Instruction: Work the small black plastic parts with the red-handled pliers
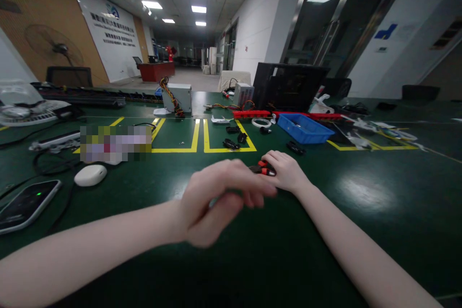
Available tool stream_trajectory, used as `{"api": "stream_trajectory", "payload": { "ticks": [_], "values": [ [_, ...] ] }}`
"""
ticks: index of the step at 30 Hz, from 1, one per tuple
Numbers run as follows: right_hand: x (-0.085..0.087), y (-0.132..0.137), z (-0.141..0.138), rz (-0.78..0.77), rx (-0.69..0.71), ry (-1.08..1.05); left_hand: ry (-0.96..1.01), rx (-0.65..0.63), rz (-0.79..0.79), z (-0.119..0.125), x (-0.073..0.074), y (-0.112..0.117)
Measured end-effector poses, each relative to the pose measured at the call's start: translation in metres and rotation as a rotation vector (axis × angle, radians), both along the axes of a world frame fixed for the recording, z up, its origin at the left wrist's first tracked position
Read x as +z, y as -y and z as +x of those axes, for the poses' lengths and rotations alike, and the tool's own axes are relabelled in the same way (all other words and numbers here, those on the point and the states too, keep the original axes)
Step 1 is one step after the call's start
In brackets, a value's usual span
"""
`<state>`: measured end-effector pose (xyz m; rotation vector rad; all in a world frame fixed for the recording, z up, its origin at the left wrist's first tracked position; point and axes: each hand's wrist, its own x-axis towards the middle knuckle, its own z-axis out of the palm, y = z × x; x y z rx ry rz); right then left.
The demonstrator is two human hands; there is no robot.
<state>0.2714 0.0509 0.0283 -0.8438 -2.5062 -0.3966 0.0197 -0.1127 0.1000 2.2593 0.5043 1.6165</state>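
Observation:
My right hand (286,172) rests low over the green table, its fingers curled around a dark cable with red-and-black ends (267,170). The cable's exact kind is partly hidden by both hands. In front of it my left hand (220,197) hovers, slightly smeared by motion, its fingers loosely bent and thumb apart. Nothing shows between those fingers. Beyond the hands, several small coiled black cables (231,144) lie in and by a yellow-taped square. Another black coil (296,148) sits just behind my right hand.
A blue tray (305,129) stands behind my right hand, near a white cable coil (261,122). Farther back are a power supply unit (177,98) and a black computer case (288,87). At left lie a white rounded case (90,175) and a phone-like device (29,206).

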Motion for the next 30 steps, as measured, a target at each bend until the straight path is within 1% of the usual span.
{"api": "stream_trajectory", "payload": {
  "ticks": [1,3,4,6,8,11,14,17,20,24,30],
  "values": [
    [0.0,0.0,0.001,0.002,-0.011,-0.005,0.016,0.005,0.011,0.001,-0.012,-0.018],
    [0.0,-0.001,0.003,0.007,-0.044,-0.019,0.047,0.148,-0.067,-0.002,-0.039,-0.052],
    [0.0,-0.002,0.003,0.011,-0.062,-0.026,0.003,0.226,-0.108,-0.005,-0.052,-0.067],
    [0.0,-0.004,0.004,0.024,-0.09,-0.041,-0.203,0.28,-0.173,-0.01,-0.073,-0.088],
    [0.0,-0.006,0.004,0.033,-0.096,-0.045,-0.318,0.314,-0.227,-0.012,-0.084,-0.097],
    [0.001,-0.005,0.002,0.035,-0.078,-0.024,-0.502,0.327,-0.266,-0.012,-0.087,-0.098],
    [0.002,0.0,-0.003,0.049,-0.05,-0.007,-0.585,0.332,-0.334,-0.012,-0.085,-0.098],
    [0.003,0.005,-0.01,0.065,-0.018,-0.003,-0.598,0.311,-0.373,-0.015,-0.085,-0.102],
    [0.003,0.005,-0.012,0.069,-0.004,0.004,-0.596,0.317,-0.366,-0.016,-0.084,-0.103],
    [0.001,0.002,-0.009,0.084,-0.028,-0.001,-0.63,0.344,-0.349,-0.015,-0.081,-0.099],
    [0.0,0.002,-0.006,0.097,-0.047,0.018,-0.608,0.387,-0.419,-0.014,-0.078,-0.095]
  ]
}}
